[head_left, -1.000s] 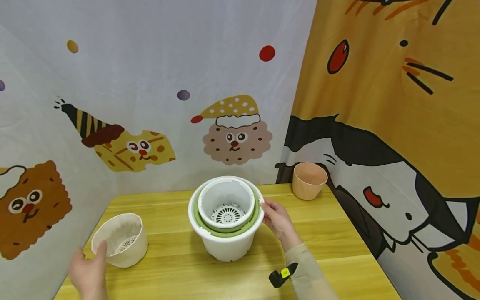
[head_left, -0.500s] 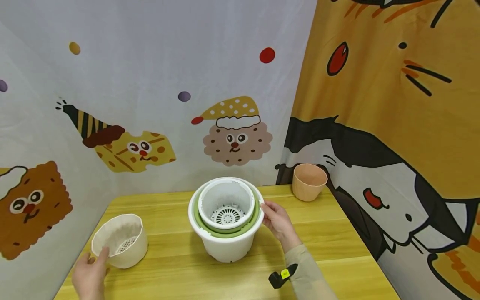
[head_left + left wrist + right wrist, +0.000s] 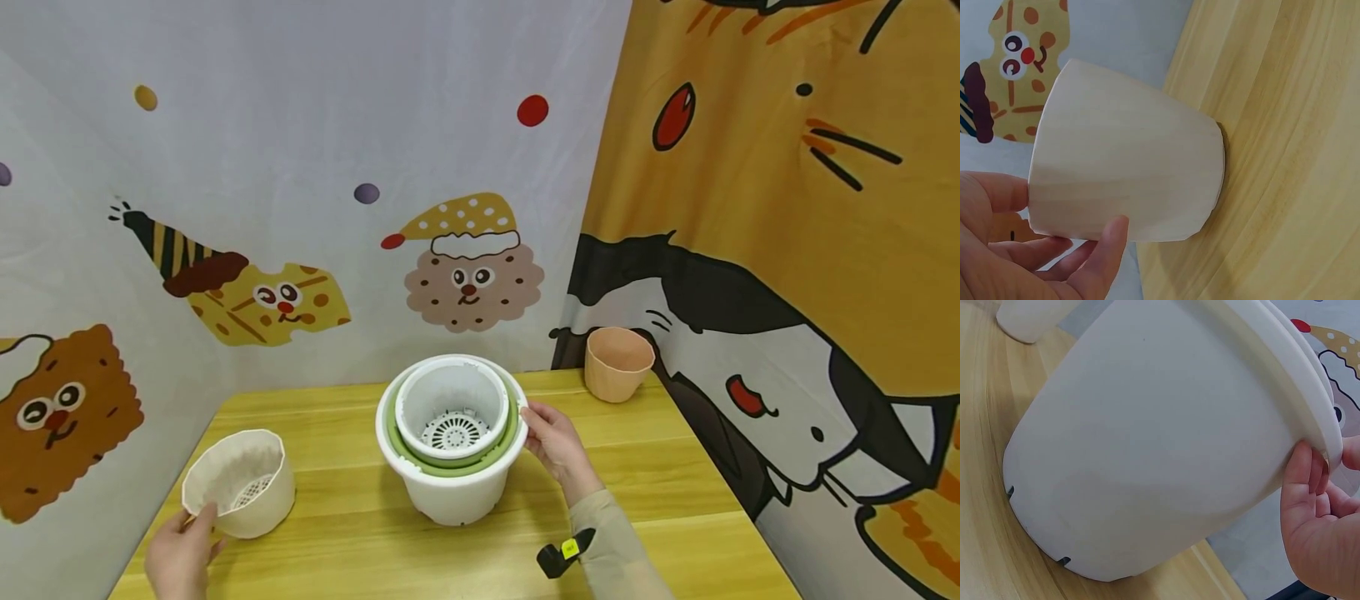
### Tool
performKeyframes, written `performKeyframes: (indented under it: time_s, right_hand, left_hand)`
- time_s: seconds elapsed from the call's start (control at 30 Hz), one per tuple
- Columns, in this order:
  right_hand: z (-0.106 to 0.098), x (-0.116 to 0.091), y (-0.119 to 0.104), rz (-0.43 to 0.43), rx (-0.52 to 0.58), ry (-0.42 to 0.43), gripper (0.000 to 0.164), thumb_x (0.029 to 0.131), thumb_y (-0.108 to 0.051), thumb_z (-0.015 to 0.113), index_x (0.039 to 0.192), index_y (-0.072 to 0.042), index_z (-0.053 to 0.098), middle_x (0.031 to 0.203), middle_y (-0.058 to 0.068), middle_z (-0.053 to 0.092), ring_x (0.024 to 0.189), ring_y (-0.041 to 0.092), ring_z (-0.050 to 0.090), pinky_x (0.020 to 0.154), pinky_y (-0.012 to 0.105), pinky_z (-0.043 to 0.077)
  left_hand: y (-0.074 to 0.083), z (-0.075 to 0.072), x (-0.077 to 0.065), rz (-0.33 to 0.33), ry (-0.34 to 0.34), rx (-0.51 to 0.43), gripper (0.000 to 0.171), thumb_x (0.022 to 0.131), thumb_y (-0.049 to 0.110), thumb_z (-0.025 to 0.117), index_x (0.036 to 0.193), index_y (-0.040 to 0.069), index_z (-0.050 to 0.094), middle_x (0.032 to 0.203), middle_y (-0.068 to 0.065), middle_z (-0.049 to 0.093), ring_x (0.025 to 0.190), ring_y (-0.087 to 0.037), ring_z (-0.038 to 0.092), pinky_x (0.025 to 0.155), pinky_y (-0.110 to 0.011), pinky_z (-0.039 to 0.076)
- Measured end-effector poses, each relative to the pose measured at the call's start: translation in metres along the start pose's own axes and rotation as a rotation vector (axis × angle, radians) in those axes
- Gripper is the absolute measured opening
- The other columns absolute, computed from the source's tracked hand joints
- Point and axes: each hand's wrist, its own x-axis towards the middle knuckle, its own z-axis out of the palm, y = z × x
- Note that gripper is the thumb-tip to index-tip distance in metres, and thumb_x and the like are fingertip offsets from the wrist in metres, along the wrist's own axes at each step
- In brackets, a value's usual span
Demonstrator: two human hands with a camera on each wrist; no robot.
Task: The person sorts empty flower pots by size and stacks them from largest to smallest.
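Observation:
In the head view, a cream flower pot (image 3: 258,504) with a wavy rim and holes in its base stands at the table's left. My left hand (image 3: 180,554) grips its near left rim, and in the left wrist view a fingertip (image 3: 1116,226) lies against the outer wall. At the middle stands a large white flower pot (image 3: 453,500). Nested in it are a green pot (image 3: 480,463) and a smaller white pot (image 3: 450,383) with a slotted base. My right hand (image 3: 555,442) pinches the large pot's rim on the right, fingers beneath the lip in the right wrist view.
A peach flower pot (image 3: 618,379) stands at the table's back right corner. Printed cloth (image 3: 300,167) hangs behind the wooden table (image 3: 337,542) and along its sides. A black strap end with a yellow label (image 3: 570,547) juts from the right sleeve.
My left hand has moved in slightly; its thumb has lowered to the cream pot's rim and its fingers have come against the outside. The right hand and the pots have stayed put.

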Motion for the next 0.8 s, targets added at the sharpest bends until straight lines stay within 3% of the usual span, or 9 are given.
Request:
performKeyframes:
  time_s: [0.03,0.23,0.5,0.63,0.8]
  right_hand:
    - [0.0,0.0,0.0,0.001,0.002,0.0,0.036,0.103,-0.011,0.054,0.132,0.011,0.052,0.088,0.005,0.063,0.074,0.011,0.06,0.063,0.018,0.056]
    - [0.0,-0.001,-0.001,-0.005,0.007,-0.003,0.039,0.102,-0.012,0.055,0.133,0.012,0.051,0.089,0.005,0.063,0.075,0.011,0.06,0.064,0.018,0.056]
    - [0.0,-0.001,0.001,-0.011,0.017,-0.016,0.04,0.103,-0.01,0.054,0.133,0.015,0.047,0.091,0.006,0.063,0.076,0.011,0.062,0.066,0.019,0.058]
    - [0.0,-0.001,0.001,-0.004,0.019,-0.006,0.039,0.102,-0.01,0.055,0.133,0.014,0.048,0.09,0.007,0.063,0.076,0.012,0.062,0.065,0.019,0.058]
    - [0.0,-0.002,0.0,-0.007,0.02,-0.007,0.039,0.102,-0.011,0.055,0.132,0.013,0.05,0.09,0.006,0.063,0.076,0.012,0.061,0.065,0.019,0.057]
  left_hand:
    - [0.0,0.0,0.0,-0.006,-0.007,-0.005,0.068,0.097,0.027,0.056,0.149,-0.01,0.031,0.14,-0.037,0.039,0.057,0.01,0.05,0.057,-0.021,0.06]
    - [0.001,0.001,-0.001,-0.044,-0.006,-0.029,0.063,0.094,0.012,0.05,0.149,-0.01,0.029,0.144,-0.039,0.033,0.054,0.007,0.055,0.062,-0.025,0.062]
    - [0.001,-0.001,-0.003,-0.1,0.014,0.014,0.058,0.09,0.004,0.043,0.144,-0.016,0.034,0.139,-0.043,0.035,0.05,0.001,0.054,0.064,-0.037,0.064]
    - [-0.004,-0.003,-0.001,-0.083,0.021,0.056,0.055,0.087,0.001,0.044,0.138,-0.021,0.04,0.119,-0.046,0.047,0.049,-0.012,0.06,0.06,-0.041,0.064]
    - [-0.011,-0.004,0.001,-0.068,0.02,0.084,0.051,0.086,0.001,0.048,0.131,-0.022,0.046,0.087,-0.032,0.06,0.051,-0.015,0.062,0.057,-0.04,0.063]
